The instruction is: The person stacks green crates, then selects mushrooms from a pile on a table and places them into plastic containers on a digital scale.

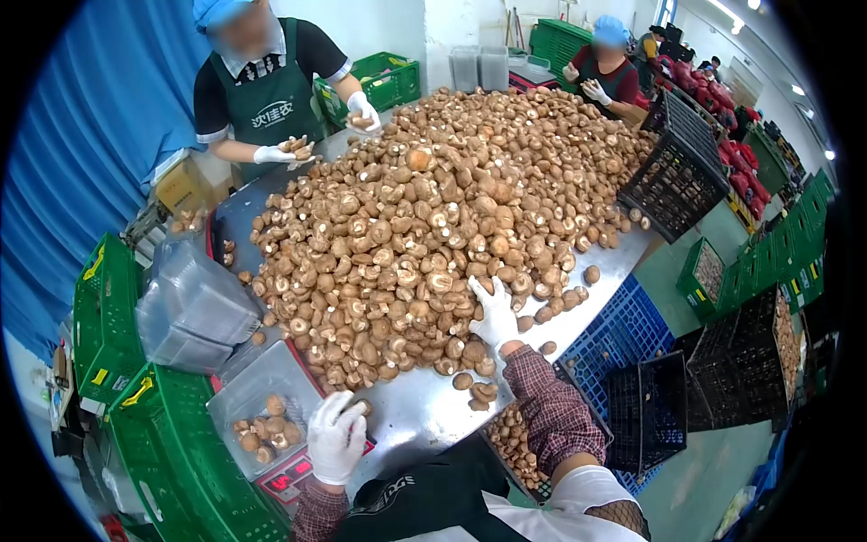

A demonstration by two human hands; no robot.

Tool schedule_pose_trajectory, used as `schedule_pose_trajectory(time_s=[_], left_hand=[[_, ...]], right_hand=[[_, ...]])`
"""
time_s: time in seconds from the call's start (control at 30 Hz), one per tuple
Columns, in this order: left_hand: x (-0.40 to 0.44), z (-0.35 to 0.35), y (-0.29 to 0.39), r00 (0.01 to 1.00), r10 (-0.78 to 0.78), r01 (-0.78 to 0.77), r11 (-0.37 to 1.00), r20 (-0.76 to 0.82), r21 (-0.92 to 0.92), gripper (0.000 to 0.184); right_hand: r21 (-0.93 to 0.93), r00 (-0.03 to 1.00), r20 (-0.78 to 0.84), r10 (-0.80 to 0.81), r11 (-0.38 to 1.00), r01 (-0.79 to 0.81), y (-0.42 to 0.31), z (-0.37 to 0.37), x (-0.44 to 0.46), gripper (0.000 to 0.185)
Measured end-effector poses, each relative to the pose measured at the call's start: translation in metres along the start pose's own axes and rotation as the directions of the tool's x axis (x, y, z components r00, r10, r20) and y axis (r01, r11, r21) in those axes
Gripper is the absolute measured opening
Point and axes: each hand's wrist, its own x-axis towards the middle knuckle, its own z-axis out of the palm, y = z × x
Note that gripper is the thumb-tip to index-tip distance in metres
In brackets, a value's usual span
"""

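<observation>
1. Reaching with the right hand (494, 314) to the near right edge of heaped mushrooms (397, 244), with gloved fingers spread against the caps (impossible to tell whether gripping any).
2. Poised with the left hand (336, 438) in a loose, half-open curl beside a clear tray (287, 372) of mushrooms, with another by the fingertips; cannot tell whether held.
3. Marked in white with Chinese characters, apparently ending in "佳农", on a facing co-worker's green apron (273, 117); lit with unreadable red digits on the scale (287, 476).
4. Showing bare metal along the worktop (424, 406) between both hands; bounded by a blue plastic grid (623, 330) at right, stacked trays (194, 307) at left.
</observation>
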Motion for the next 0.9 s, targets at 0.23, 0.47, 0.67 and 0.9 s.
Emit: schedule_pose_trajectory(time_s=[0.23, 0.47, 0.67, 0.9], left_hand=[[-0.010, 0.009, -0.001, 0.999, -0.009, 0.011, 0.998, 0.034, -0.068, 0.020], [-0.005, 0.033, 0.010, 0.907, -0.227, 0.415, 0.616, 0.353, -0.669, 0.040], [0.012, 0.024, 0.020, 0.744, -0.189, 0.505, -0.469, 0.641, -0.725, 0.069], [-0.016, 0.008, -0.019, 0.742, -0.246, 0.324, -0.683, 0.624, -0.655, 0.060]], right_hand=[[0.884, 0.999, 0.022, -0.039, 0.468, -0.001, 0.027, -0.027, -0.013, 0.076], [0.806, 0.896, 0.219, -0.385, -0.447, -0.389, -0.060, -0.060, -0.061, 0.089], [0.953, 0.791, 0.195, -0.580, 0.302, -0.014, -0.145, -0.031, -0.097, 0.093], [0.871, 0.868, 0.030, -0.496, 0.439, 0.221, -0.178, -0.006, -0.128, 0.031]])
